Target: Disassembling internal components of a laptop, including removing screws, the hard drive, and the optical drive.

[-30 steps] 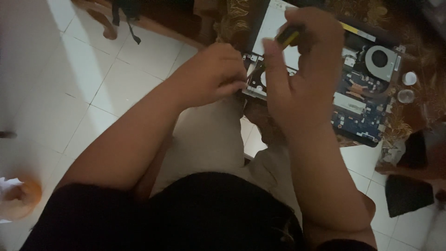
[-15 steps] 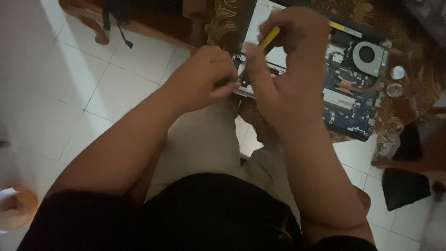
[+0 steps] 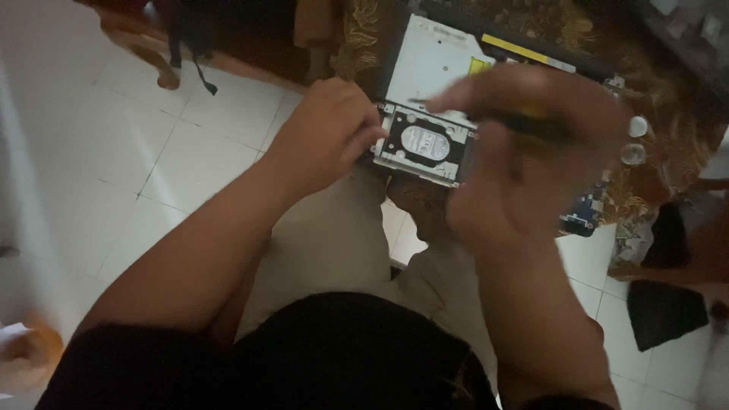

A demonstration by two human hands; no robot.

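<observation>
Item: hard drive (image 3: 425,144), silver caddy with a black top and round pale label, lying in its bay at the near edge of an opened laptop (image 3: 448,57) on a bench draped in brown-and-gold cloth (image 3: 357,38). Left hand (image 3: 326,133): grip closed on the drive's left end, fingertips touching the caddy edge. Right hand (image 3: 531,152): blurred, raised over the right part of the laptop, grip closed around a screwdriver (image 3: 524,114) with a dark and yellow handle; its thin shaft points left, the tip just above the drive's top edge. Adjacent: grey optical drive (image 3: 433,61) just behind the hard drive; two small round caps (image 3: 634,140) on the cloth to the right; a corner of blue circuit board (image 3: 581,212) showing below the right hand; white tiled floor (image 3: 114,152) beneath. Risks, as judged: the drive sits at the bench edge over the person's lap, so a pull by the left hand alone could tip it off onto the tiles. The tip hangs close to the drive and board; a slip could scratch the label side or gouge a trace. Any loose screw could roll into the patterned cloth and be hard to find. Dim light and the right hand covering the board make aim harder.
</observation>
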